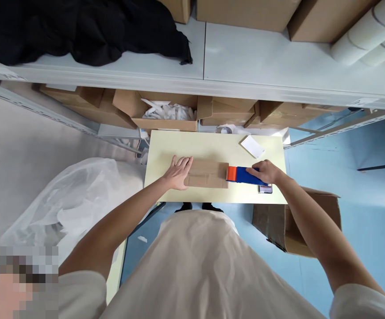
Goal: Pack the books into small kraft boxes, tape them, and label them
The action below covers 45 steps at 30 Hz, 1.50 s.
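A small flat cardboard box [207,174] lies on the pale yellow table [166,144]. My left hand [178,173] spans the box's left end, fingers at the far corner and thumb toward the near one, holding it. In my right hand [266,172] is a blue tape dispenser [245,175] with an orange front [232,173], its fingers wrapped round the rear part. The dispenser's front end meets the right end of the box. Partly beneath my right hand lies a small dark flat item [265,189], and a white card [252,146] rests farther back.
Behind the table, an open carton [166,124] holds white pieces, below a grey shelf [245,62] with black cloth [89,33] and white rolls [368,35]. A clear plastic bag [79,195] bulges at left. An open carton [275,223] stands on the floor at right.
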Available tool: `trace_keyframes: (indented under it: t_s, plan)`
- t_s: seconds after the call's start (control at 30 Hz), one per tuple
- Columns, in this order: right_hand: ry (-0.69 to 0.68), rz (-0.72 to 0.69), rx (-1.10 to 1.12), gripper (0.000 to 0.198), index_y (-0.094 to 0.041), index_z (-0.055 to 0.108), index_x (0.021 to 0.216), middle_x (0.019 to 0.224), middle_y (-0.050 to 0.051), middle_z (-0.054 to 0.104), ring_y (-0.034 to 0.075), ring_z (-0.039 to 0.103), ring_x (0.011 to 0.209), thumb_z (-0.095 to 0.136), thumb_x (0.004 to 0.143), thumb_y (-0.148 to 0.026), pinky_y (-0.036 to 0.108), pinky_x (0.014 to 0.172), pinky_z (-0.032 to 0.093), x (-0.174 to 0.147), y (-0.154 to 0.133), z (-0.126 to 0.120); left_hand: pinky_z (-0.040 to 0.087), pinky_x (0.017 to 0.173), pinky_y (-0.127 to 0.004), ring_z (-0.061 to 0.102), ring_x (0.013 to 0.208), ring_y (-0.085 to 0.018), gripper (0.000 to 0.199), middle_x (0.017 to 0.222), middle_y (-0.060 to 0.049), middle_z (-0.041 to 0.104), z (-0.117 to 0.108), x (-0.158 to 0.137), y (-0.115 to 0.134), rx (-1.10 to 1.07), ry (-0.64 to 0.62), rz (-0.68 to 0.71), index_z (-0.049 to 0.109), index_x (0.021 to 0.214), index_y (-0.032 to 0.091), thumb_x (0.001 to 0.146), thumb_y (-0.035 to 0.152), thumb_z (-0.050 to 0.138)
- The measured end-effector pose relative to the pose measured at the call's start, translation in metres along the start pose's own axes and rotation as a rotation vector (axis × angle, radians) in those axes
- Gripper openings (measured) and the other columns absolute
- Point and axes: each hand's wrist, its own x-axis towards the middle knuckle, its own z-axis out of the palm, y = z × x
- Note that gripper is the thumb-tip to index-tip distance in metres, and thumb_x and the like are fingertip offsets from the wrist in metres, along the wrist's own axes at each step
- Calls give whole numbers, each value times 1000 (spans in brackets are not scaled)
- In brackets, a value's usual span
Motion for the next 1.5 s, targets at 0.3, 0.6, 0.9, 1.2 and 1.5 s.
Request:
trace_keyframes:
  t_s: [0.3, 0.6, 0.9, 1.2, 1.5]
  plan:
    - [18, -80, 71, 57, -19, 57, 58, 56, 5, 58, 16, 51, 54, 33, 85, -63, 28, 57, 33, 14, 37, 36, -9, 110, -55, 17, 137, -40, 119, 150, -28, 16, -1, 7, 24, 123, -37, -25, 5, 146, 1, 58, 48, 68]
    - [-4, -136, 209, 57, -19, 58, 58, 54, 5, 56, 15, 48, 51, 35, 84, -63, 29, 56, 31, 21, 43, 43, -4, 112, -50, 3, 142, -35, 96, 154, -18, 11, 16, 75, 116, 37, -54, 101, 16, 147, 10, 71, 53, 58]
    - [-77, -128, 113, 62, -15, 65, 68, 59, 7, 60, 16, 53, 56, 28, 87, -60, 27, 57, 36, 3, 90, 41, 3, 113, -49, 7, 142, -35, 99, 154, -21, 11, 14, 76, 116, 137, -81, 82, 15, 147, 7, 73, 56, 57]
    - [-50, 236, -166, 42, -11, 69, 99, 96, 21, 67, 31, 64, 88, 44, 87, -42, 36, 70, 45, 8, -28, 15, 12, 101, -66, 12, 137, -43, 61, 155, -10, 13, 6, 86, 130, 231, -150, 100, 54, 124, 33, 67, 49, 69]
    - [41, 293, -154, 44, -10, 68, 95, 95, 21, 68, 28, 66, 85, 37, 92, -42, 35, 69, 46, 2, -43, 48, 10, 101, -70, 9, 137, -46, 66, 156, -9, 10, 13, 87, 135, 171, -133, 40, 56, 124, 30, 62, 47, 73]
